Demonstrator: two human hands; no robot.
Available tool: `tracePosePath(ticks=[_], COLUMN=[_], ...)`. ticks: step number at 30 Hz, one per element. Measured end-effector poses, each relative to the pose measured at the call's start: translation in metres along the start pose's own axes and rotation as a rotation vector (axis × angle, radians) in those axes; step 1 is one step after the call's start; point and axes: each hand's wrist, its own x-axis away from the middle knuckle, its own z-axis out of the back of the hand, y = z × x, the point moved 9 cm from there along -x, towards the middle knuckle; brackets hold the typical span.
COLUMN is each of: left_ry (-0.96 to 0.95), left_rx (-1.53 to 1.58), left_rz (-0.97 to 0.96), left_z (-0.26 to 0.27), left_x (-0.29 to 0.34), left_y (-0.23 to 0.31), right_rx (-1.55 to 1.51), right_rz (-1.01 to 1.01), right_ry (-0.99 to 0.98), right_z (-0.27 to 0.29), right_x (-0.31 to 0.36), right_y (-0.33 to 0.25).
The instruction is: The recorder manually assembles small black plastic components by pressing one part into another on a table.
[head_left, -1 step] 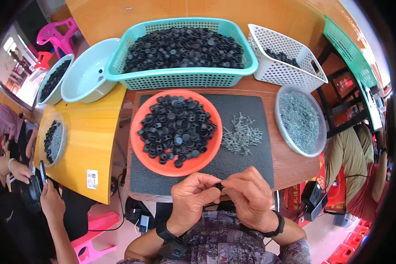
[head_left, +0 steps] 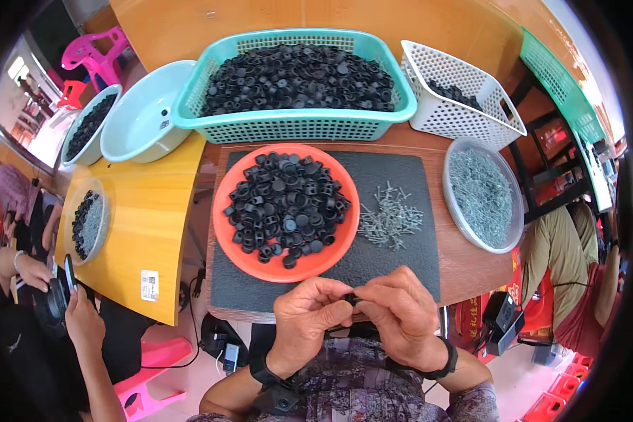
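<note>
The left hand [head_left: 304, 315] is grasping a small black part [head_left: 349, 299], nipped between thumb and forefinger. The right hand [head_left: 403, 316] is bent inward, its thumb and forefinger drawn together at the right end of that part; whether they grip the part or a smaller item cannot be told, as the fingers cover the spot. The part sits between the two hands, at the near edge of the desk [head_left: 471, 276].

Directly beyond the left hand, an orange bowl [head_left: 313, 270] rests on a dark mat [head_left: 404, 281] and contains many black plastic pieces [head_left: 285, 204]. Beyond the right hand, a loose heap of thin silver metal pins [head_left: 392, 216] lies on the same mat, just right of the bowl. Farther out to the right hand's right, a round clear tub [head_left: 449, 211] contains similar pins. Well beyond both hands, a green basket [head_left: 295, 131] is filled with black pieces.
</note>
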Motion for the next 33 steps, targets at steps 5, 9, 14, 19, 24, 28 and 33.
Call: tracePosePath(ticks=[5,9,14,19,24,28,33], left_ry=[0.121,0.186,0.214,0.211,0.223,0.200,0.162], left_rx=[-0.049,-0.022,0.028,0.038,0.039,0.059,0.041], left_rz=[-0.053,-0.180,-0.246,-0.258,-0.249,-0.236,-0.215], left_z=[0.023,0.043,0.062,0.062,0.065,0.060,0.042], left_x=[0.014,0.019,0.018,0.019,0.017,0.014,0.009], left_y=[0.026,0.044,0.053,0.057,0.054,0.053,0.051], right_rx=[-0.017,0.044,0.225,0.309,0.289,0.198,-0.042], right_rz=[0.023,0.145,0.235,0.301,0.230,0.204,0.002], right_ry=[-0.123,-0.234,-0.449,-0.601,-0.649,-0.620,-0.514], right_z=[-0.018,-0.055,-0.097,-0.112,-0.109,-0.099,-0.065], right_x=[-0.031,-0.051,-0.055,-0.054,-0.054,-0.053,-0.055], right_y=[-0.002,0.002,0.004,0.001,0.013,0.015,0.019])
